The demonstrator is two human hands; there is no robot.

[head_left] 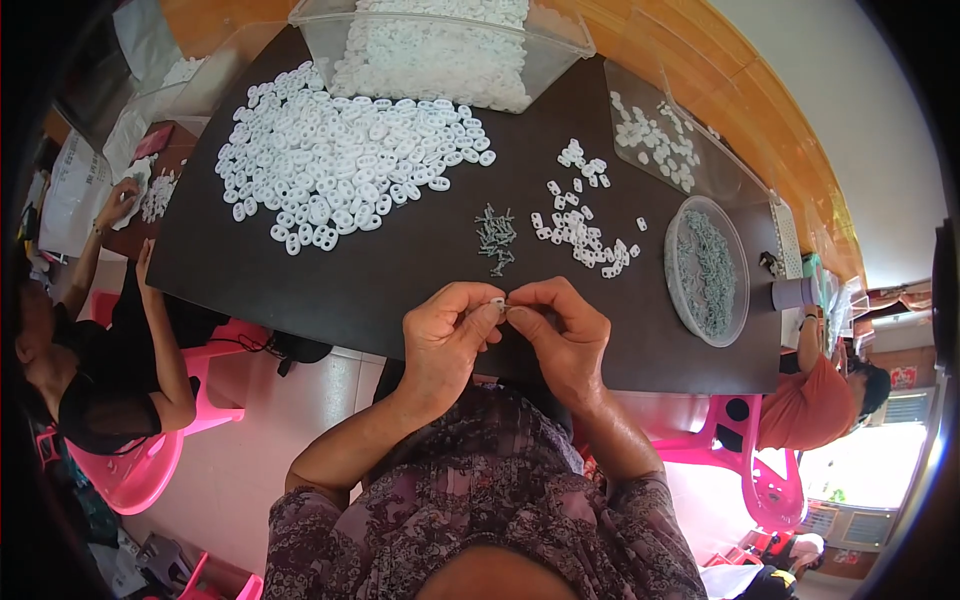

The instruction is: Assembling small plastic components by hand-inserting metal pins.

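Note:
Close together at the table's front edge, both my hands are closed in a pinch. Between the thumb and fingertips of my left hand [438,345] is a small white plastic piece [497,301]. The fingertips of my right hand [568,340] meet it from the right, pinched on a thin screw [508,307], mostly hidden by the fingers. Just beyond lies a little heap of grey screws [495,238]. Right of it, small white two-hole plastic pieces [583,235] are scattered. A large pile of white oval two-hole pieces [340,155] spreads over the far left.
A clear bin [560,40] of white pieces stands at the back. On the right are a round tub [676,285] of screws, a clear tray [640,95] with white pieces and a purple cup [793,293]. People sit left and right on pink chairs [150,475].

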